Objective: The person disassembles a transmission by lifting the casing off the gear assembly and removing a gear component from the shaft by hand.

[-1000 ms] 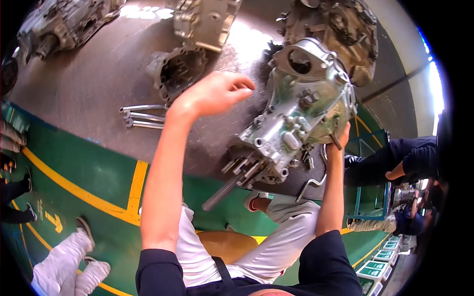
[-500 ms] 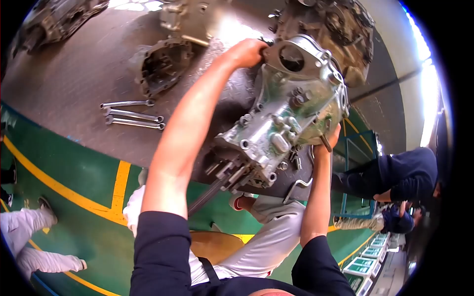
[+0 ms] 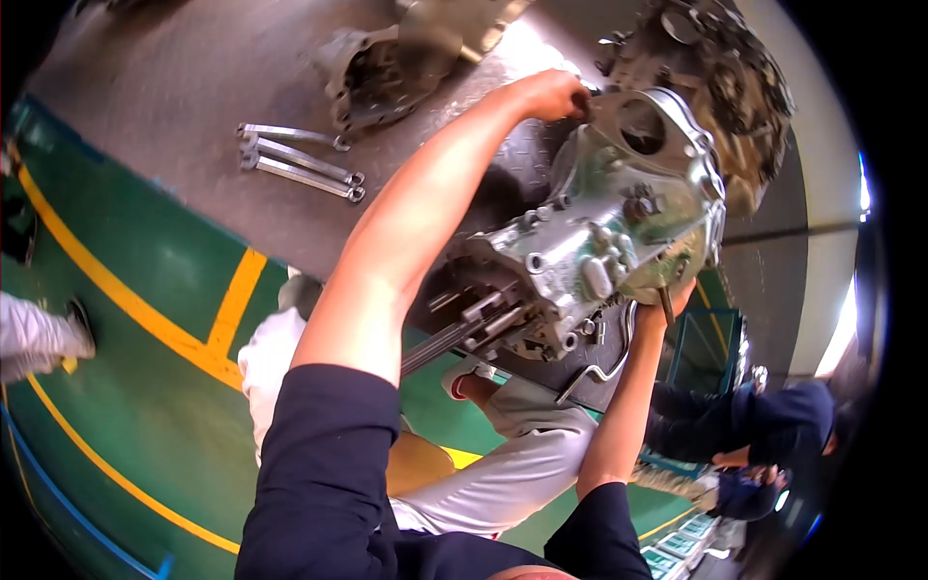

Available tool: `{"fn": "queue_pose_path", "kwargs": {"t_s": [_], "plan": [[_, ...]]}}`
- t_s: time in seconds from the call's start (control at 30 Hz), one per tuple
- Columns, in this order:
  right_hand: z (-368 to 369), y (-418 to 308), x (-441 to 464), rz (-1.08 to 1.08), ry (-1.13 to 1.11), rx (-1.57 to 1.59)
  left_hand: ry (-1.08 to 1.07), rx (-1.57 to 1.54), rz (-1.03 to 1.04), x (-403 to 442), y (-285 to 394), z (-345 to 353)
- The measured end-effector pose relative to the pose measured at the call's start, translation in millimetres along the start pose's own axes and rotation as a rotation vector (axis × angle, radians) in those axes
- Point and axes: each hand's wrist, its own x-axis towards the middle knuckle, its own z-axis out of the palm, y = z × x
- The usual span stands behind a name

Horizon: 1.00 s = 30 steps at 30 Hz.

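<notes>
- Your left hand [image 3: 556, 95] curls at the housing's [image 3: 604, 217] far end, hold unclear.
- Your right hand [image 3: 680, 296] meets its right side, openness and grip hidden.
- Wrenches [image 3: 304, 161] lie left of it.

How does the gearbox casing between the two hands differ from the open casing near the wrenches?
The gearbox casing looks larger in this view than the open casing. A long ridged shaft sticks out of the gearbox casing, while the open casing shows a dark hollow and no such shaft. The right hand is against the gearbox casing's side; no hand touches the open casing. Both are grey metal parts.
</notes>
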Motion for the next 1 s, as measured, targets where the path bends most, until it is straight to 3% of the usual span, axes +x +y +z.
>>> {"fn": "queue_pose_path", "kwargs": {"t_s": [0.17,0.23,0.43,0.57,0.77,1.0], "plan": [[16.3,-12.2,-9.5,0.013,0.049,0.029,0.097,-0.197,-0.017,-2.7,-6.5,9.8],[10.7,-11.1,-6.5,0.024,0.015,0.033,0.122,-0.497,0.006,-0.9,-10.1,13.2],[-10.2,-0.7,7.7,0.054,-0.128,0.048,0.030,-0.389,-0.028,-2.1,-2.6,-2.3],[-8.2,-4.5,-0.3,0.029,-0.104,0.022,0.092,-0.458,0.020,-2.9,-5.2,0.7],[-27.9,-0.8,12.3,0.040,-0.139,-0.008,0.007,-0.480,-0.008,-3.5,-2.9,-8.7],[-40.7,2.3,16.8,0.109,-0.210,0.078,0.058,-0.335,0.030,7.6,2.3,0.0]]}}
